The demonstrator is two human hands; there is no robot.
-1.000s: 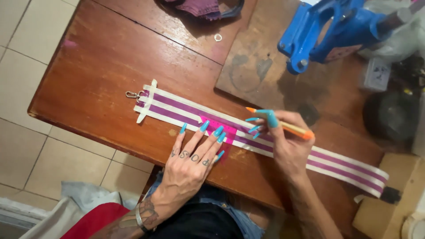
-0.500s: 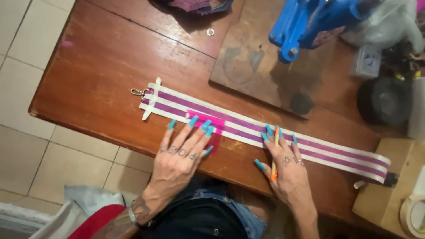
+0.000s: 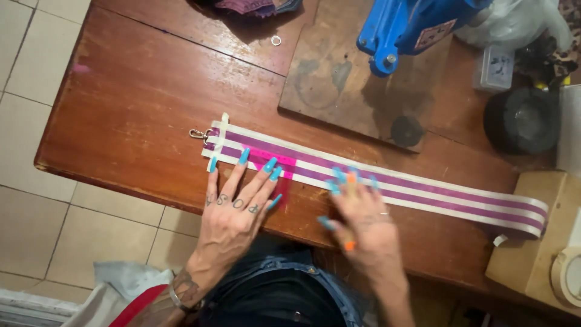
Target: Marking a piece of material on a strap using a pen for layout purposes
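A long purple and white striped strap [image 3: 423, 191] lies across a brown wooden table [image 3: 133, 103], with a metal clasp [image 3: 197, 134] at its left end. A pink ruler [image 3: 275, 164] rests on the strap. My left hand [image 3: 236, 203] lies flat with spread fingers, its fingertips pressing the ruler and the strap. My right hand [image 3: 363, 215], blurred, presses its fingertips on the strap further right, with an orange pen [image 3: 350, 242] held between its fingers.
A blue press machine [image 3: 411, 27] stands on a wooden board [image 3: 339, 91] at the back. A black round pad [image 3: 407, 130], a dark round object [image 3: 521, 120], a small metal ring [image 3: 276, 40] and a tape roll [image 3: 567, 275] on a cardboard box lie around. Tiled floor on the left.
My right hand has dropped from holding the pen over the strap to lying flat on it with the pen between its fingers. My left hand stays pressed on the ruler.
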